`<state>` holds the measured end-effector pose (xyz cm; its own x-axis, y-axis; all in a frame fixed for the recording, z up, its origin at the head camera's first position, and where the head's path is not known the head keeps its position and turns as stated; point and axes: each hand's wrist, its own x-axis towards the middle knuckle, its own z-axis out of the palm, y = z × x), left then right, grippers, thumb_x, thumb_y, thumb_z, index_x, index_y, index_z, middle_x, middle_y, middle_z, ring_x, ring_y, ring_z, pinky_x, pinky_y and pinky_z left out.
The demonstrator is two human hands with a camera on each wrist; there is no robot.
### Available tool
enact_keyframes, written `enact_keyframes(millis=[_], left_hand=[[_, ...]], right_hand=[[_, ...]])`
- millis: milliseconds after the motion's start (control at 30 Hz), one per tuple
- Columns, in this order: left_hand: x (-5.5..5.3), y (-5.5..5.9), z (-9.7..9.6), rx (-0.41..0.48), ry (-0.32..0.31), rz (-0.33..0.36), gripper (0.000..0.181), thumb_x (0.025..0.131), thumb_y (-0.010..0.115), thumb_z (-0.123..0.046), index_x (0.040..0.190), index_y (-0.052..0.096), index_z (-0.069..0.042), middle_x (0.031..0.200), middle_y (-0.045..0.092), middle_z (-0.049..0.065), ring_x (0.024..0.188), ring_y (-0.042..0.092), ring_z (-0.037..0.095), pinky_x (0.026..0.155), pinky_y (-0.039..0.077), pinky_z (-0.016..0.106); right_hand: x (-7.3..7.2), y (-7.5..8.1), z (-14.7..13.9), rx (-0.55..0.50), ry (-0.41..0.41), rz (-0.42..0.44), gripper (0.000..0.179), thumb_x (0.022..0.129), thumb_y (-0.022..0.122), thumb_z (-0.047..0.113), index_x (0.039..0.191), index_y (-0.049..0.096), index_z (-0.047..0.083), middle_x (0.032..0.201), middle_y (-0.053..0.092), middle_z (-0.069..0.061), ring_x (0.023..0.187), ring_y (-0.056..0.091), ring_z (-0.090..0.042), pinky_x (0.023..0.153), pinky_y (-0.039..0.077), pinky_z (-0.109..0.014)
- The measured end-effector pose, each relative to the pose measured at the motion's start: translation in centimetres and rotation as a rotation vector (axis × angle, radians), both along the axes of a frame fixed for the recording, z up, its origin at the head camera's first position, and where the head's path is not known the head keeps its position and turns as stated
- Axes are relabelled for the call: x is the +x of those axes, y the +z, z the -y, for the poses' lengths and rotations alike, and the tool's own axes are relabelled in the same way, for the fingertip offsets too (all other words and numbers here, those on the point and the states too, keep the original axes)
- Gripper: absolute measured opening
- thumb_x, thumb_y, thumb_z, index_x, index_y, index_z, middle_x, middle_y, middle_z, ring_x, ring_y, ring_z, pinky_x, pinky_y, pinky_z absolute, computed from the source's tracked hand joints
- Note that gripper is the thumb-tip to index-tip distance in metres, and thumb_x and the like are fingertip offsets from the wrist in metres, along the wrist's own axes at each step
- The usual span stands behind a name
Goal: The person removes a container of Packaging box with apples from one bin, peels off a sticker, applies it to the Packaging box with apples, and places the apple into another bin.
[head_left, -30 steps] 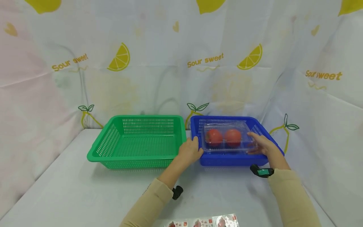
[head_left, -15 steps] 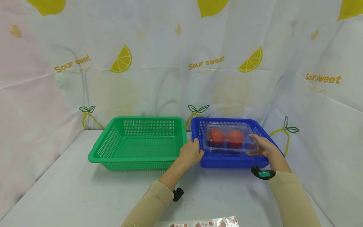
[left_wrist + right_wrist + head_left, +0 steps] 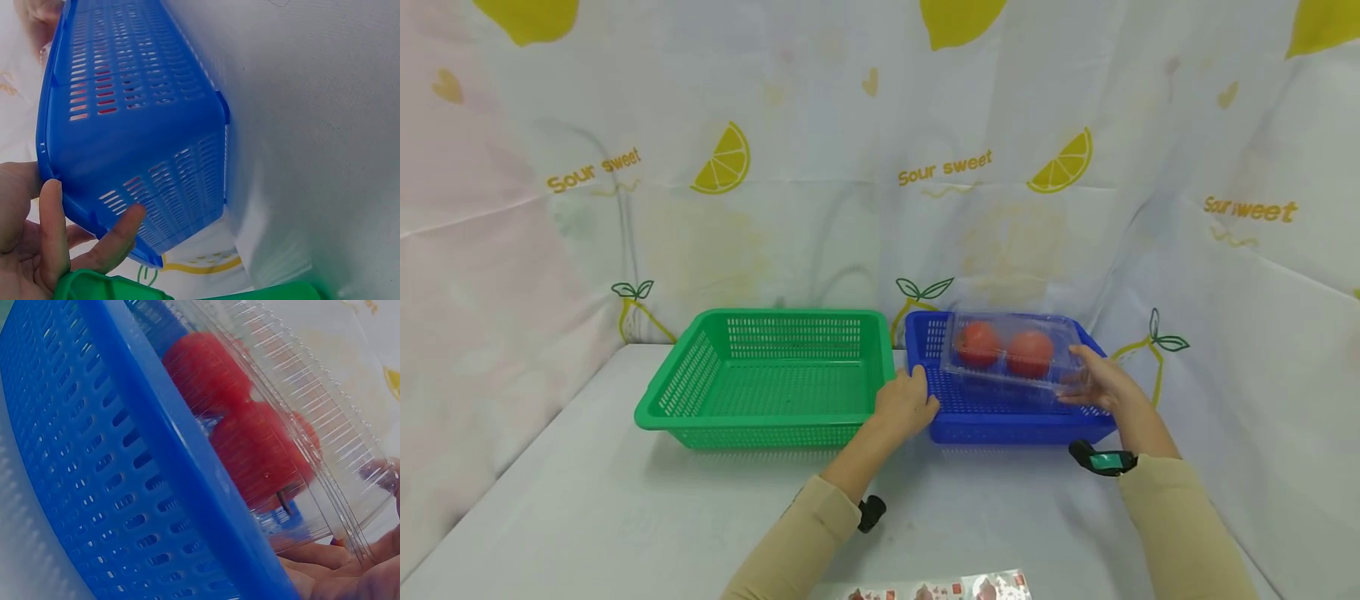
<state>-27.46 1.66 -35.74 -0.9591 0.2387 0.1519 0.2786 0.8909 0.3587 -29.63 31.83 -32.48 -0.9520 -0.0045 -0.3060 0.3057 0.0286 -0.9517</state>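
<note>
A clear plastic fruit box (image 3: 1011, 350) with two round red fruits (image 3: 1030, 354) in it slants over the blue basket (image 3: 1022, 429), its right end lower in the head view. My right hand (image 3: 1105, 383) grips the box by that right end; the right wrist view has fingers under it and the thumb up at its edge. One fruit (image 3: 262, 456) shows a short dark stem. My left hand (image 3: 904, 404) holds the blue basket's left rim, thumb over the edge and fingers (image 3: 119, 234) along the outer wall.
A green basket (image 3: 790, 421) stands left of the blue one, near my left hand. A strip of fruit-printed stickers (image 3: 925, 590) lies at the table's front edge. A lemon-printed cloth (image 3: 820, 233) hangs behind the baskets.
My right hand has raised the box higher over the blue basket and a little right, and its left end has tilted up. My left hand has stayed on the rim.
</note>
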Motion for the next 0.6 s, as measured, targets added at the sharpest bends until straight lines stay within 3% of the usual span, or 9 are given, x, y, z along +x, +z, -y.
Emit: enact_keyframes(millis=[200,400,600], left_hand=[[0.0,-0.1,0.1,-0.012,0.0,-0.011,0.037,0.089,0.056,-0.028,0.111,0.049,0.0,0.091,0.055,0.017,0.073,0.057,0.027,0.058,0.048,0.036],[0.2,0.1,0.0,-0.014,0.003,-0.011,0.038,0.089,0.056,-0.029,0.112,0.049,0.0,0.092,0.055,0.017,0.073,0.057,0.027,0.058,0.048,0.036],[0.1,-0.1,-0.1,-0.012,0.004,-0.02,0.037,0.089,0.056,-0.029,0.112,0.049,0.0,0.092,0.055,0.017,0.072,0.057,0.028,0.058,0.048,0.037]], right_hand=[[0.6,0.6,0.2,-0.026,-0.04,-0.022,0.076,0.095,0.037,0.033,0.143,-0.014,0.003,0.13,0.025,-0.039,0.081,0.063,-0.035,0.083,0.045,-0.05],[0.8,0.9,0.0,-0.027,0.005,-0.019,0.075,0.097,0.034,0.036,0.142,-0.02,0.008,0.135,0.018,-0.041,0.08,0.063,-0.031,0.084,0.045,-0.049],[1.2,1.4,0.1,-0.011,0.021,-0.034,0.076,0.097,0.034,0.037,0.142,-0.019,0.007,0.128,0.026,-0.039,0.084,0.063,-0.036,0.082,0.047,-0.048]])
